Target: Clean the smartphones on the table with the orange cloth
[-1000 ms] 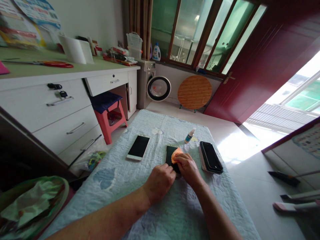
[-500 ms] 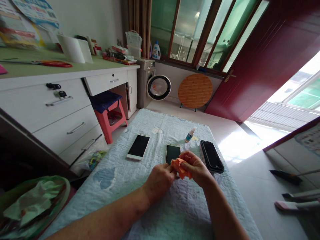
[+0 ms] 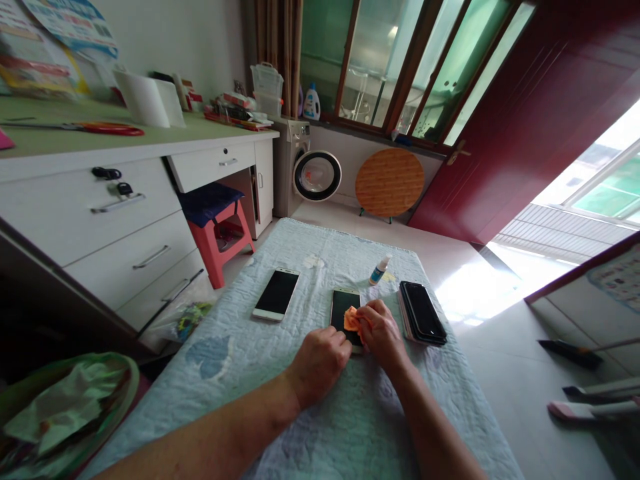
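Note:
On a pale blue quilted cloth (image 3: pixel 260 373) lies a gold-edged phone (image 3: pixel 343 303) with a dark screen. My right hand (image 3: pixel 380 333) is closed on a small orange cloth (image 3: pixel 351 319) and presses it onto that phone's screen. At the phone's near end rests my left hand (image 3: pixel 320 363), fingers curled against it. A second phone (image 3: pixel 277 294), white-edged, lies to the left. On the right sits a stack of dark phones (image 3: pixel 423 321). A small spray bottle (image 3: pixel 380 270) stands behind the middle phone.
A white desk with drawers (image 3: pixel 125 220) runs along the left, with a red stool (image 3: pixel 220 227) under it. A green basket with crumpled plastic (image 3: pixel 60 413) sits at lower left. A washing machine (image 3: pixel 307 170) and a round wooden tabletop (image 3: pixel 389 182) stand by the far wall. Tools (image 3: pixel 590 400) lie on the floor at right.
Half a second ago my right hand held the orange cloth lifted off the phone; it has now come back down onto the screen. My left hand has stayed at the phone's near end.

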Demonstrator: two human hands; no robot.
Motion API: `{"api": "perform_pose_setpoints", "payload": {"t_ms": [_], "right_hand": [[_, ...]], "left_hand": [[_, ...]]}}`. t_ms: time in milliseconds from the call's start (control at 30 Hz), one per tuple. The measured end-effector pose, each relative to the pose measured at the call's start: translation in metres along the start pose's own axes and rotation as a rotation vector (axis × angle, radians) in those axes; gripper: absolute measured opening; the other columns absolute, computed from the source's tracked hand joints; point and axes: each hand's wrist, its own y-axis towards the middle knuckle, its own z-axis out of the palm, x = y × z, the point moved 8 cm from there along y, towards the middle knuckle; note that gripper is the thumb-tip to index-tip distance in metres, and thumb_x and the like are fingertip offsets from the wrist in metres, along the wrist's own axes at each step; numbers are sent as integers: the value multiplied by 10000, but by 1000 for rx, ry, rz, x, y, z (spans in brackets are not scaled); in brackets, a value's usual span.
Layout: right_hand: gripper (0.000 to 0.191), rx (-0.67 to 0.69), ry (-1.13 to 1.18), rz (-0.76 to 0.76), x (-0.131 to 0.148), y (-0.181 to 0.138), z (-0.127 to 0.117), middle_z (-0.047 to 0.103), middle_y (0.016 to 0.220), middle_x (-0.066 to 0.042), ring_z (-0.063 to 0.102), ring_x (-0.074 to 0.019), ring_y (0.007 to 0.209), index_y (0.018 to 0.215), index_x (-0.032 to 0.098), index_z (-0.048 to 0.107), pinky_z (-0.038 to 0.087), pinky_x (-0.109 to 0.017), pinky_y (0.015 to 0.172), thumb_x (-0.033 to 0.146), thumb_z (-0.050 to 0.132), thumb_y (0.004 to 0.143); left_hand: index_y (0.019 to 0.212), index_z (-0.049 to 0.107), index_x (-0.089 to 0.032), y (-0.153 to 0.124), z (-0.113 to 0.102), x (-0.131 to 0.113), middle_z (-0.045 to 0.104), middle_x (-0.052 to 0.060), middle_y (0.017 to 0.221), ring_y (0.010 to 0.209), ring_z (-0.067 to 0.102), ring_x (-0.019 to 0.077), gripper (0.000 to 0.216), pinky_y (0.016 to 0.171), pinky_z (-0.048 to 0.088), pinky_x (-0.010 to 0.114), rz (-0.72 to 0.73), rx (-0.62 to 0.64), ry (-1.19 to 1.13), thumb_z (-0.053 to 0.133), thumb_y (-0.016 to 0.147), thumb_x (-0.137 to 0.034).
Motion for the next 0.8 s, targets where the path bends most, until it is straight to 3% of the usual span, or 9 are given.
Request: {"api": "perform_pose_setpoints", "payload": {"t_ms": [167,267,633,800], "right_hand": [[174,125,-99,-75,15,-4,7,526,905,-42,505,-183,844,1000,250,673,433,-292,780,294,560,876],[228,156,-125,-116,21,-4,10,524,891,-40,497,-177,826,1090,274,662,431,-285,773,301,523,910],[271,25,-240,25,-6,9,13,501,833,-39,474,-166,779,935,236,690,380,-244,711,232,419,940],[268,93,-253,9,-1,7,18,511,824,-31,481,-165,768,968,242,658,360,-238,682,202,395,940]], "left_hand": [[801,585,-173,1,-1,0,641,33,801,745,573,210,167,655,491,328,-1,-4,-18,481,889,-76],[811,588,-170,1,-3,-1,644,35,809,753,576,209,169,661,491,326,-4,-2,-19,475,891,-73],[763,575,-174,2,2,-2,636,38,792,754,580,221,162,643,498,332,16,31,9,506,882,-88],[763,575,-178,1,3,0,634,36,791,753,579,222,163,642,498,335,13,15,3,509,880,-87]]}}
